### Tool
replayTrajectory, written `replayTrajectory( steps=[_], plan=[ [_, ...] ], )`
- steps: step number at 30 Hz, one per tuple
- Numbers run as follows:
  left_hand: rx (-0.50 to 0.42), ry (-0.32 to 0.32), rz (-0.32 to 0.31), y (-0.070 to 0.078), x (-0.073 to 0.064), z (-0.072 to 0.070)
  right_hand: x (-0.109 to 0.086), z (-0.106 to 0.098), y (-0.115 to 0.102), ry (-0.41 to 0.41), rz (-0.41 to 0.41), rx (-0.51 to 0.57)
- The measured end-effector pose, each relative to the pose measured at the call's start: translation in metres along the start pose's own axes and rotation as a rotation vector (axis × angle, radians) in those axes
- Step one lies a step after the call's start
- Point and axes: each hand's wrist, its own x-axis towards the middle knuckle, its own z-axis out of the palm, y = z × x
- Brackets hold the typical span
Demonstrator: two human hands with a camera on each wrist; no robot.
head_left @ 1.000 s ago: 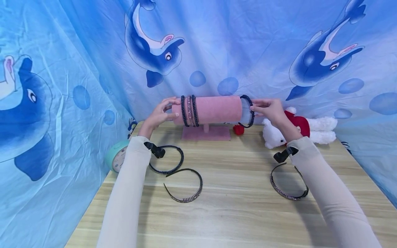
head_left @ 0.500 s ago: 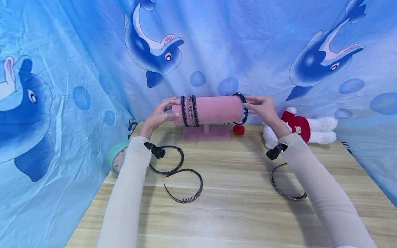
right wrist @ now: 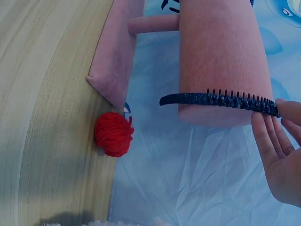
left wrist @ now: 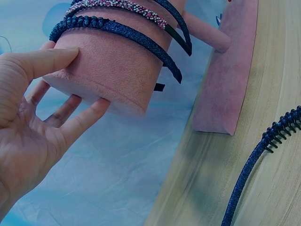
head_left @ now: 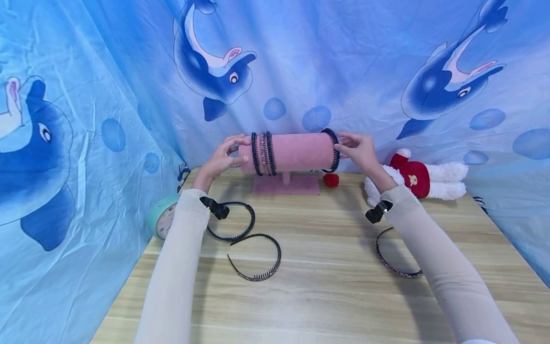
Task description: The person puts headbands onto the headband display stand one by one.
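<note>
A pink velvety headband stand (head_left: 301,152) has a horizontal roll on a post and flat base. My left hand (head_left: 223,157) holds its left end, thumb (left wrist: 56,61) on the roll's side and fingertips against the end face. Close by, two dark headbands and a sparkly pink one (left wrist: 136,12) sit round the roll. At the right end, my right hand (head_left: 358,150) pinches a dark toothed headband (right wrist: 221,100) between thumb and fingers. That headband lies round the roll's end edge, its teeth towards the roll's middle. Its far side is hidden behind the roll.
On the wooden table (head_left: 318,296) lie a dark headband (head_left: 251,222), a sparkly one (head_left: 275,267) and another (head_left: 395,271) partly under the right forearm. A red yarn ball (right wrist: 114,134), a white plush toy in red (head_left: 417,179) and a mint clock (head_left: 162,217) stand around.
My right hand has moved left, bringing the dark headband from beyond the roll's right end onto its edge. The left hand stays in place on the stand.
</note>
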Motion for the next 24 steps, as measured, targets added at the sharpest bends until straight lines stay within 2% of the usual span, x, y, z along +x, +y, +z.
replayTrajectory(
  steps=[2,9,24],
  plan=[
    [0.003,-0.002,0.000,0.000,0.000,0.000,-0.001,-0.001,-0.001,-0.021,-0.016,-0.012],
    [-0.003,0.000,0.004,-0.001,0.000,-0.001,0.001,-0.006,0.017,-0.076,-0.044,-0.041],
    [-0.003,0.001,0.008,-0.001,0.000,-0.001,0.000,-0.011,0.022,-0.208,-0.086,-0.038]
  ],
)
